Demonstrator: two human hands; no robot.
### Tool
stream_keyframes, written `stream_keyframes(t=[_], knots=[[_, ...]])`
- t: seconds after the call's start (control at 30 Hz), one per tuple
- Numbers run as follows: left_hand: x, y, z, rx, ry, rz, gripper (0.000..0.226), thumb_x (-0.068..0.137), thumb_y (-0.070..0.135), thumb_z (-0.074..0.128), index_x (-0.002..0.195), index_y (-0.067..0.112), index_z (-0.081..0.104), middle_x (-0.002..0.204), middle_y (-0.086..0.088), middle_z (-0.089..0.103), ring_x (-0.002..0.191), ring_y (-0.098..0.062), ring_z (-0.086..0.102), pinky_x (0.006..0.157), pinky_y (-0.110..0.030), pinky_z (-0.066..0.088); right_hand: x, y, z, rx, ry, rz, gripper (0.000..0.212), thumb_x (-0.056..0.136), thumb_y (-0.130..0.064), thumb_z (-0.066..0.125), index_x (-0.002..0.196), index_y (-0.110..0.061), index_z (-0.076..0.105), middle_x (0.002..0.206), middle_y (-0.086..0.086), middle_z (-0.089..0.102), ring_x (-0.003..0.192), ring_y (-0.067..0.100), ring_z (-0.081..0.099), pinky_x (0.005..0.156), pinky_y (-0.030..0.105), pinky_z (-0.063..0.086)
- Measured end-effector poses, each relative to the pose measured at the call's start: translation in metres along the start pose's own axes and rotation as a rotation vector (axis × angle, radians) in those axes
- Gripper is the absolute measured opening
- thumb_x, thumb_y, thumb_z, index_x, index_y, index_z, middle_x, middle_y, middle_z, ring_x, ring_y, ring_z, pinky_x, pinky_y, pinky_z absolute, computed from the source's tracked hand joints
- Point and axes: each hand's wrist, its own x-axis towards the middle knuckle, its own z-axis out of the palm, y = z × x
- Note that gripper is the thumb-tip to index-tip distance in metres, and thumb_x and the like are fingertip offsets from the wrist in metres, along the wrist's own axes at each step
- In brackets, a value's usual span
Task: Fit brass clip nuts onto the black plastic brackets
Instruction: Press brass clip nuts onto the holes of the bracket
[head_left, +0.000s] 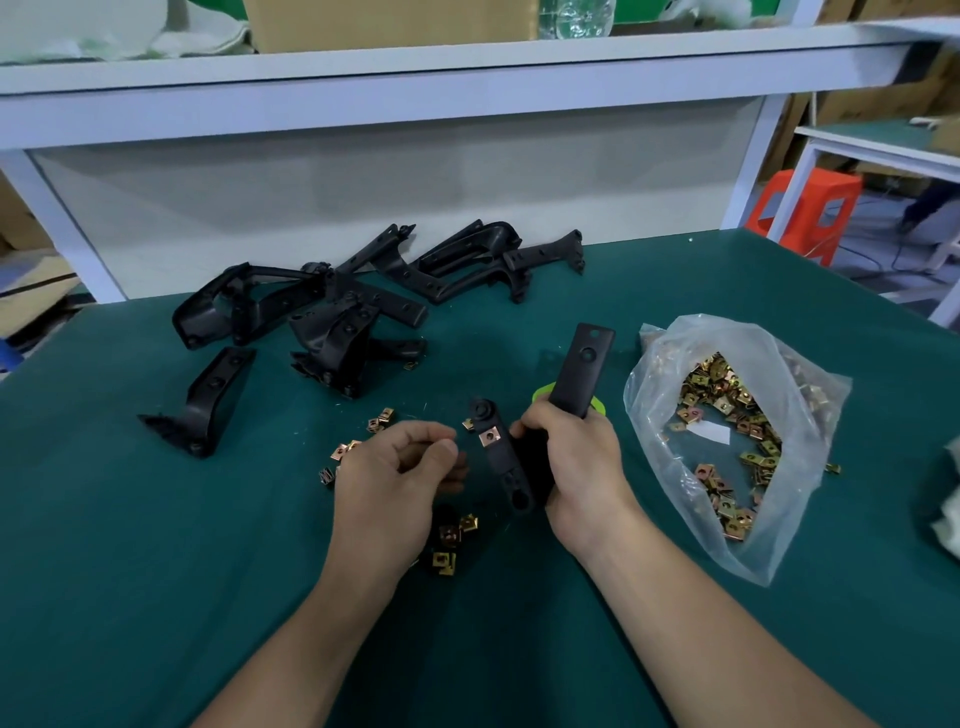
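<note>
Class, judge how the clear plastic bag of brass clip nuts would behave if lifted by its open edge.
The plastic bag looks thin and crumpled, so it would probably sag limply. Its mouth gapes open over the clip nuts, so some might spill if it tips. Holding many metal pieces, it is likely heavy for its size.

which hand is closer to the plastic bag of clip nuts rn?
Right. The right hand, gripping a black bracket, sits just left of the plastic bag; the left hand is farther left, on the other side of that black bracket.
</note>
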Motion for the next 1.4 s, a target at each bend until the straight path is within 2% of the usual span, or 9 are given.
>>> stream_keyframes(t=[0.13,0.37,0.5,0.73,0.83,0.93,1.0,1.17,1.4], knots=[[-0.002,0.005,-0.001,-0.059,-0.059,-0.007,0.025,0.092,-0.003,0.069,0.084,0.018,0.077,0.079,-0.010,0.077,0.075,-0.021,0.076,0.066,-0.023,0.059,0.000,-0.001,-0.001,0.029,0.006,0.020,0.022,0.084,0.001,0.057,0.083,-0.021,0.052,0.063,0.001,0.056,0.056,0.020,0.053,0.049,0.025,0.043],[-0.007,0.013,-0.001,-0.046,-0.071,-0.028,0.029,0.078,0.043,0.075,0.070,0.015,0.079,0.064,-0.006,0.071,0.054,-0.010,0.061,0.048,-0.017,0.045,-0.001,-0.004,0.000,0.098,0.011,0.044,0.018,0.084,-0.002,0.058,0.080,-0.018,0.053,0.062,0.002,0.056,0.049,0.019,0.054,0.043,0.023,0.042],[-0.011,0.015,0.000,-0.146,-0.150,-0.118,0.032,0.072,0.046,0.074,0.079,0.015,0.081,0.064,-0.008,0.070,0.051,-0.014,0.061,0.046,-0.021,0.048,-0.002,-0.004,0.000,0.092,0.017,0.048,0.015,0.085,-0.003,0.058,0.082,-0.017,0.053,0.062,0.002,0.057,0.049,0.018,0.054,0.043,0.023,0.042],[-0.009,0.016,-0.004,-0.112,-0.133,-0.109,0.040,0.066,0.060,0.074,0.067,0.020,0.077,0.056,-0.003,0.062,0.044,-0.010,0.052,0.041,-0.018,0.040,-0.003,-0.004,0.002,0.111,-0.001,0.058,0.017,0.085,-0.002,0.057,0.085,-0.017,0.050,0.061,0.001,0.055,0.048,0.018,0.053,0.044,0.023,0.043],[-0.009,0.016,-0.002,-0.213,-0.149,-0.121,0.035,0.072,0.050,0.074,0.073,0.016,0.079,0.065,-0.008,0.068,0.053,-0.013,0.061,0.048,-0.020,0.049,-0.003,-0.004,0.002,0.115,-0.007,0.053,0.017,0.085,-0.002,0.057,0.085,-0.017,0.050,0.062,0.002,0.055,0.049,0.018,0.054,0.044,0.024,0.043],[-0.008,0.015,-0.001,-0.251,-0.179,-0.133,0.016,0.092,0.018,0.069,0.083,0.014,0.082,0.079,-0.012,0.075,0.068,-0.017,0.070,0.060,-0.022,0.057,-0.003,-0.004,0.002,0.119,-0.005,0.047,0.017,0.085,-0.002,0.057,0.081,-0.018,0.050,0.065,0.003,0.056,0.054,0.021,0.054,0.047,0.025,0.044],[-0.008,0.014,-0.002,-0.226,-0.198,-0.124,0.022,0.092,0.002,0.067,0.088,0.016,0.082,0.084,-0.013,0.076,0.074,-0.019,0.073,0.064,-0.023,0.057,-0.003,-0.005,0.002,0.136,-0.005,0.046,0.017,0.085,-0.003,0.057,0.082,-0.018,0.051,0.066,0.004,0.056,0.057,0.023,0.053,0.050,0.026,0.044],[-0.013,0.018,-0.001,-0.225,-0.305,-0.151,0.013,0.076,0.011,0.078,0.088,0.014,0.081,0.085,-0.019,0.077,0.072,-0.023,0.074,0.062,-0.025,0.058,-0.006,-0.006,0.004,0.169,0.006,0.036,0.013,0.085,-0.002,0.056,0.092,-0.013,0.052,0.064,0.004,0.055,0.051,0.020,0.053,0.046,0.024,0.044],[-0.016,0.016,0.002,-0.138,-0.329,-0.179,0.010,0.086,-0.007,0.072,0.088,0.002,0.076,0.081,-0.021,0.075,0.066,-0.023,0.073,0.058,-0.024,0.058,-0.007,-0.007,0.004,0.133,0.008,0.009,0.014,0.086,-0.001,0.055,0.086,-0.015,0.051,0.061,0.003,0.053,0.050,0.017,0.049,0.042,0.021,0.041]])
